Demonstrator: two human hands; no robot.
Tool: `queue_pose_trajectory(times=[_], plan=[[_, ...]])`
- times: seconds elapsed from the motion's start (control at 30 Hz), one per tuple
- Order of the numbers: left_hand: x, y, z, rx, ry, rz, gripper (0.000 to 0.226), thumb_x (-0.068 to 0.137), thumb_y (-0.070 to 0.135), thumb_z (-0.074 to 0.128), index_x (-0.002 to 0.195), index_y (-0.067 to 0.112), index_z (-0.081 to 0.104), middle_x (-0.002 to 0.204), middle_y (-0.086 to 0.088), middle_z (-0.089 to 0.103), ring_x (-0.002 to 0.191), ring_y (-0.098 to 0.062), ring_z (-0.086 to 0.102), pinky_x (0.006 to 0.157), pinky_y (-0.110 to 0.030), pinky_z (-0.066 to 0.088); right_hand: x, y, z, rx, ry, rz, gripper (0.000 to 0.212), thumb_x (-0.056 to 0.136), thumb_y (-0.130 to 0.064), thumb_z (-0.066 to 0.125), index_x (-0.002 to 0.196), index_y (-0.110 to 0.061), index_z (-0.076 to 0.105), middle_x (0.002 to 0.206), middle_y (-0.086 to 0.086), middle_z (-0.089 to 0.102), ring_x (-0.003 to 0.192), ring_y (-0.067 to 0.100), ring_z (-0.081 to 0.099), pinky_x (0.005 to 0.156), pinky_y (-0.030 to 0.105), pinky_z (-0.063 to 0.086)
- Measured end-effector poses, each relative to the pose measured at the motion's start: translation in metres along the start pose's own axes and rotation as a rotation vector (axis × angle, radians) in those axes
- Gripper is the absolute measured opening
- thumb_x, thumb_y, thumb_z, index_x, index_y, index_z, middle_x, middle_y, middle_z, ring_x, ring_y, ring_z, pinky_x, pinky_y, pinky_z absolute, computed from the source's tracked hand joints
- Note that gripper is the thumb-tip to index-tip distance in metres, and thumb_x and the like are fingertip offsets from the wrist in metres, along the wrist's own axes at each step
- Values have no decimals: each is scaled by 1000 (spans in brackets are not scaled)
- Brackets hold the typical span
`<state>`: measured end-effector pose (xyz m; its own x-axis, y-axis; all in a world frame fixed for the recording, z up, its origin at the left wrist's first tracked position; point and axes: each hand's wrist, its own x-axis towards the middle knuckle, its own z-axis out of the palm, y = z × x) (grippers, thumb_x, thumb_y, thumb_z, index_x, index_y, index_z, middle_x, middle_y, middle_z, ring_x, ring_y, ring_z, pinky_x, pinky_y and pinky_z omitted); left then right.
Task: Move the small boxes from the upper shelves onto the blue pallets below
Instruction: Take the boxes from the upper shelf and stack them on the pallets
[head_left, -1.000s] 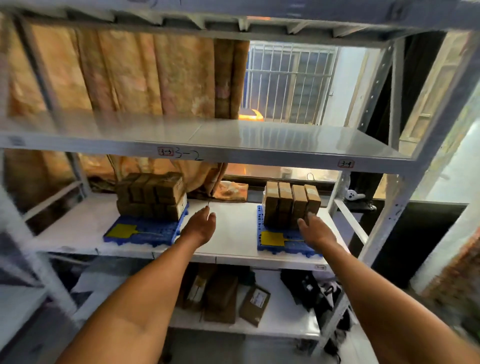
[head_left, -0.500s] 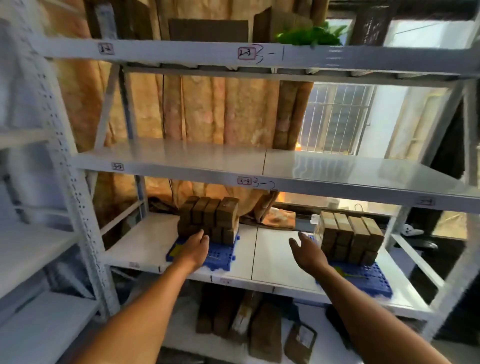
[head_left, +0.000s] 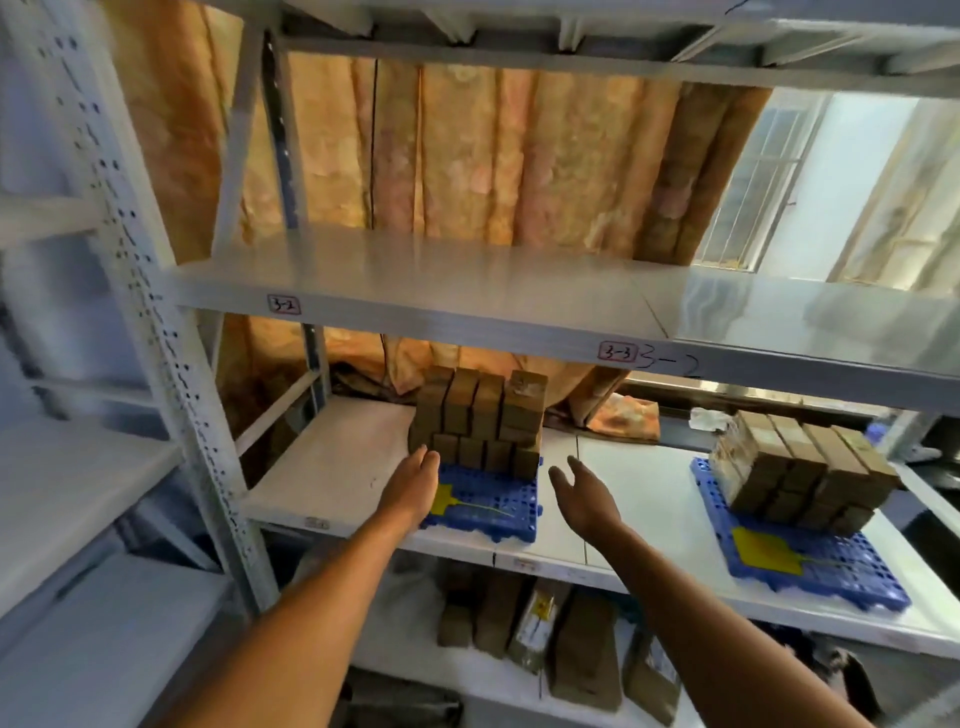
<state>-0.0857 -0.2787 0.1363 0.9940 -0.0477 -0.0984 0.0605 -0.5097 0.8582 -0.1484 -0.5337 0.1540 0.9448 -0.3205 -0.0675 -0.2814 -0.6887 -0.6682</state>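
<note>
Several small brown boxes (head_left: 480, 415) stand stacked in two layers on the left blue pallet (head_left: 498, 509), which carries a yellow tag. A second stack of brown boxes (head_left: 800, 467) sits on the right blue pallet (head_left: 831, 566). My left hand (head_left: 413, 483) hovers open at the left front corner of the left stack, over the pallet's edge. My right hand (head_left: 584, 493) is open just right of that pallet, fingers spread, holding nothing. The upper shelf (head_left: 415, 280) above them shows no boxes.
A white perforated upright (head_left: 156, 322) stands to the left. Labels 3-2 and 3-3 mark the upper shelf's edge. Brown parcels (head_left: 545, 629) lie on the bottom shelf. An orange curtain (head_left: 467, 156) hangs behind; a barred window (head_left: 753, 182) is at the right.
The view has swung left, so the left pallet now sits centred. Both hands have shifted toward the left stack, the right hand leaving the right pallet's side.
</note>
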Motion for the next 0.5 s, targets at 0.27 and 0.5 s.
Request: queue_pose_trajectory(times=[0.27, 0.5], plan=[[126, -21, -9, 17, 44, -127, 54, 108, 37, 30, 154, 11, 36, 164, -10, 30, 148, -30, 32, 116, -39, 29, 124, -8, 36, 289, 49, 199, 78, 104, -61, 38, 162, -9, 26, 166, 15, 32, 151, 37, 35, 119, 46, 31], [202, -13, -16, -115, 113, -215, 55, 106, 39, 30, 146, 5, 46, 151, -18, 46, 132, -38, 48, 105, -44, 41, 211, -2, 50, 422, 51, 201, 100, 75, -98, 34, 132, -20, 62, 132, 6, 68, 110, 28, 66, 89, 41, 53]])
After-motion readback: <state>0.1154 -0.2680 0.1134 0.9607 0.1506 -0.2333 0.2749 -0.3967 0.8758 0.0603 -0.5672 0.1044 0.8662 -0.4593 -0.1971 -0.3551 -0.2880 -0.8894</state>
